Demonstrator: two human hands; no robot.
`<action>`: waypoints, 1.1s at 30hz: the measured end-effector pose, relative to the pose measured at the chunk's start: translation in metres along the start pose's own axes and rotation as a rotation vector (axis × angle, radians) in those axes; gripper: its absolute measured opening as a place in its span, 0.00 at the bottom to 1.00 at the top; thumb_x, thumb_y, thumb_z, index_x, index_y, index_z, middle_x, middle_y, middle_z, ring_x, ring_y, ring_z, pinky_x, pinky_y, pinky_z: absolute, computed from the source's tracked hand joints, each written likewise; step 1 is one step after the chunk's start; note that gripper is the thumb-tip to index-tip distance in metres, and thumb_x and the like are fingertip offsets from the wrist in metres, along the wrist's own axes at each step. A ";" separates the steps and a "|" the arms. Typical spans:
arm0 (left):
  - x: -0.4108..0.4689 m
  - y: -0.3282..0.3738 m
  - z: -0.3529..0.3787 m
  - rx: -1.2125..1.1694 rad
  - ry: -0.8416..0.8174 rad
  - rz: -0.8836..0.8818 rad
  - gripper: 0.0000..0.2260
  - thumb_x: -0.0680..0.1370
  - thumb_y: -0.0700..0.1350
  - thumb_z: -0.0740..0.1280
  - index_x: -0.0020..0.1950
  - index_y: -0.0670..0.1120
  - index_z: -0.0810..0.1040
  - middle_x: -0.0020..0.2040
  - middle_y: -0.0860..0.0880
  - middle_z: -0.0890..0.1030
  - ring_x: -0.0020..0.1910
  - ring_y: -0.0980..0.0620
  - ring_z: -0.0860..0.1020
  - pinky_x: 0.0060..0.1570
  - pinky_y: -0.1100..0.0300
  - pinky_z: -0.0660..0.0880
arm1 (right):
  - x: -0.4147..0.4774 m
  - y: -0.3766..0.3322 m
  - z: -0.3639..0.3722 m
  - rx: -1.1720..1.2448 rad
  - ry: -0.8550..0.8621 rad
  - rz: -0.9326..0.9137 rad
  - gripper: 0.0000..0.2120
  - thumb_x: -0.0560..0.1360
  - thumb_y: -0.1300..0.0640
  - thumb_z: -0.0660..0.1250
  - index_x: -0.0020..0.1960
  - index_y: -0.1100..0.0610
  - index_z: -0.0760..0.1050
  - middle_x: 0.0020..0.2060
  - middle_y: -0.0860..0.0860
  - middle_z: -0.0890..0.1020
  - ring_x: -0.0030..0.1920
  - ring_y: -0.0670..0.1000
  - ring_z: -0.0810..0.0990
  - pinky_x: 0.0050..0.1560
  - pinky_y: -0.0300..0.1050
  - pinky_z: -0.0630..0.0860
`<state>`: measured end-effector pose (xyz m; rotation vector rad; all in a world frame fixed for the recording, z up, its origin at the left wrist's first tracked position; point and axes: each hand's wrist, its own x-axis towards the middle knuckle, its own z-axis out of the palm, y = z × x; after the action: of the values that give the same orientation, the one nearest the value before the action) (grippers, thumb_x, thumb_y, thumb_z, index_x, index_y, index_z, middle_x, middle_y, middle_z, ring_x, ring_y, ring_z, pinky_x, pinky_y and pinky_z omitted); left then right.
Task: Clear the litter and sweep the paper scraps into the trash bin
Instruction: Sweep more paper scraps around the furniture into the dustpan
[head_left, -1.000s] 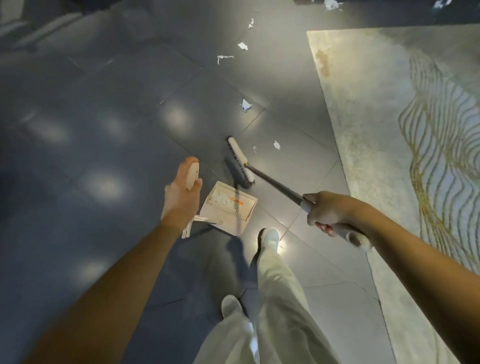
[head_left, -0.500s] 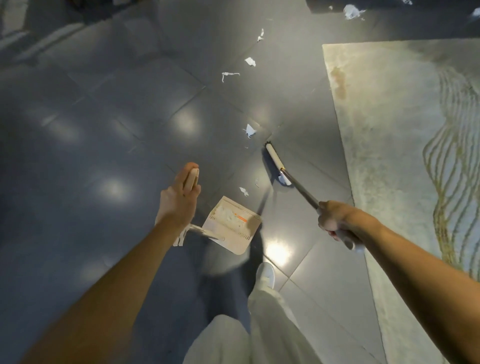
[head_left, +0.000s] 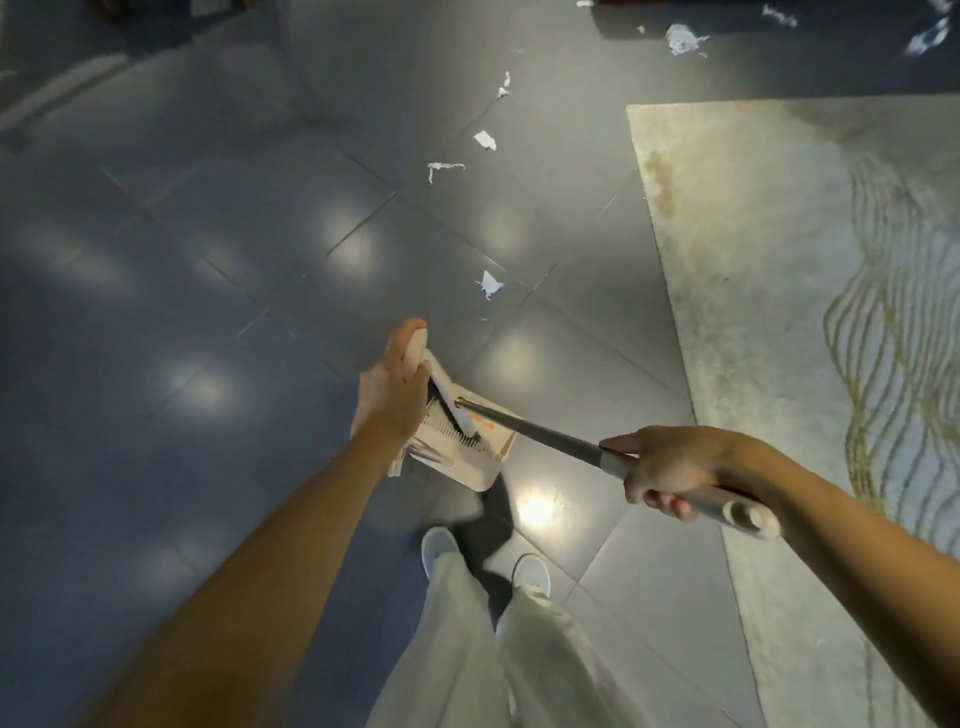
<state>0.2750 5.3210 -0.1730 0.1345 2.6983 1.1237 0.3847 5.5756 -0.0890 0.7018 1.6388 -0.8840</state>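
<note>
Beige dustpan (head_left: 467, 467) on grey tile floor (head_left: 208, 260), right under left hand (head_left: 392, 387); fingers curled round its upright handle. Right hand (head_left: 670, 467) grips broom (head_left: 530, 427) shaft, brush head inside pan. White paper scraps (head_left: 490, 284) beyond both hands.

The left hand (head_left: 392, 387) covers most of the dustpan handle (head_left: 418, 347).

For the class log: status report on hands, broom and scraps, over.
Left hand holds dustpan, right hand grips broom. Broom head on dustpan. Paper scraps ahead on floor.
</note>
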 end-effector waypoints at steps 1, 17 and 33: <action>0.008 -0.001 -0.004 -0.019 -0.008 -0.018 0.16 0.81 0.41 0.58 0.68 0.54 0.69 0.60 0.47 0.78 0.50 0.41 0.78 0.44 0.58 0.71 | -0.002 -0.005 -0.003 0.002 0.001 -0.009 0.23 0.73 0.70 0.62 0.62 0.48 0.70 0.20 0.50 0.72 0.19 0.45 0.67 0.22 0.35 0.67; 0.172 0.036 -0.013 -0.119 0.061 -0.169 0.18 0.81 0.44 0.62 0.72 0.52 0.68 0.57 0.39 0.80 0.51 0.35 0.80 0.49 0.42 0.79 | 0.083 -0.143 -0.175 -0.146 0.360 -0.107 0.11 0.76 0.66 0.61 0.57 0.59 0.73 0.39 0.56 0.77 0.33 0.50 0.74 0.29 0.40 0.70; 0.276 0.083 0.006 -0.088 0.177 -0.291 0.16 0.81 0.44 0.60 0.67 0.59 0.69 0.46 0.42 0.78 0.36 0.45 0.76 0.42 0.42 0.80 | 0.069 -0.171 -0.273 -0.074 -0.039 -0.061 0.08 0.74 0.68 0.63 0.45 0.56 0.73 0.18 0.50 0.72 0.18 0.46 0.67 0.20 0.33 0.64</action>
<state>0.0076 5.4295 -0.1628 -0.3762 2.6945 1.2083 0.0838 5.7108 -0.0879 0.5824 1.6565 -0.8711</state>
